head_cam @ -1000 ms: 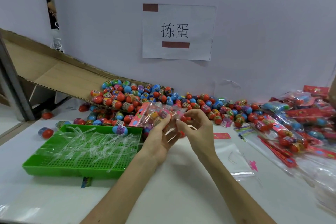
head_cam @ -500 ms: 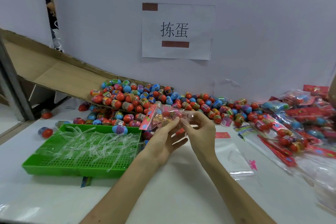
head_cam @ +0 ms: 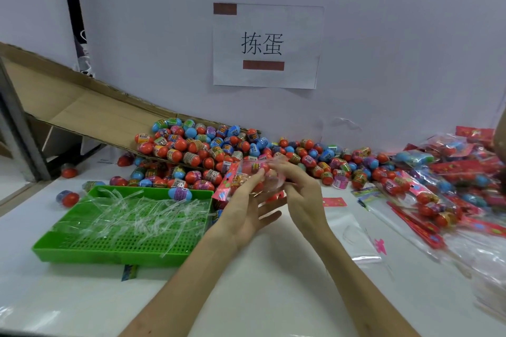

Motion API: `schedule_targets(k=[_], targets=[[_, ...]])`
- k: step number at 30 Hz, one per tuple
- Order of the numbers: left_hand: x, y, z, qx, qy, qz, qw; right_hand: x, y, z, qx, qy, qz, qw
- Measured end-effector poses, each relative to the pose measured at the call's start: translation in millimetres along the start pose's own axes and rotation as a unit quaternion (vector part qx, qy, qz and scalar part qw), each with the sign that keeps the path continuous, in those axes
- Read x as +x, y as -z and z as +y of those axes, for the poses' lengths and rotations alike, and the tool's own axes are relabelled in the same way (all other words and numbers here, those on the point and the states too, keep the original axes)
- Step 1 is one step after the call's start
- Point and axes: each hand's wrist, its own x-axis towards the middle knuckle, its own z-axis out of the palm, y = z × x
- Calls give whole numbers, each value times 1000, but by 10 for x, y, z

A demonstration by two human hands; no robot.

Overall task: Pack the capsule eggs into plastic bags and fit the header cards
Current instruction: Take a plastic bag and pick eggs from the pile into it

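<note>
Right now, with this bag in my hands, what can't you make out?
Head view:
1. Egg count in the plastic bag: the left hand and right hand cover it.
2. Print on the header card: too blurred.
3. Finished packs at the right: cut off by the frame edge.
4. Eggs under the cardboard chute: hidden by it.

Capsule eggs (head_cam: 219, 150) — glossy hard plastic, printed foil-like bands round middles. Plastic bag (head_cam: 253, 165) — thin clear film, crinkled, shiny. Header card (head_cam: 226, 185) glossy printed card. Tray (head_cam: 82, 250) green moulded plastic, perforated floor. Strips (head_cam: 142, 213) clear film. Chute (head_cam: 90, 115) raw brown cardboard, matt. Sign (head_cam: 267, 45) plain white paper. Table (head_cam: 260, 295) smooth white, faint sheen.
</note>
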Motion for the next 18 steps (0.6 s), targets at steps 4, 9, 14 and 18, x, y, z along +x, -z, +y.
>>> schedule_targets(k=[4, 9, 14, 18], targets=[[-21, -21, 27, 24, -11, 4, 1000, -11, 37, 24, -74, 86, 39, 993], [-28, -24, 94, 57, -41, -23, 997, 62, 118, 56, -107, 103, 109, 983], [3, -36, 45, 99, -202, 112, 968, 109, 205, 75, -88, 75, 151, 982], [73, 53, 36, 166, -283, 203, 922, 123, 238, 72, -91, 62, 134, 985]])
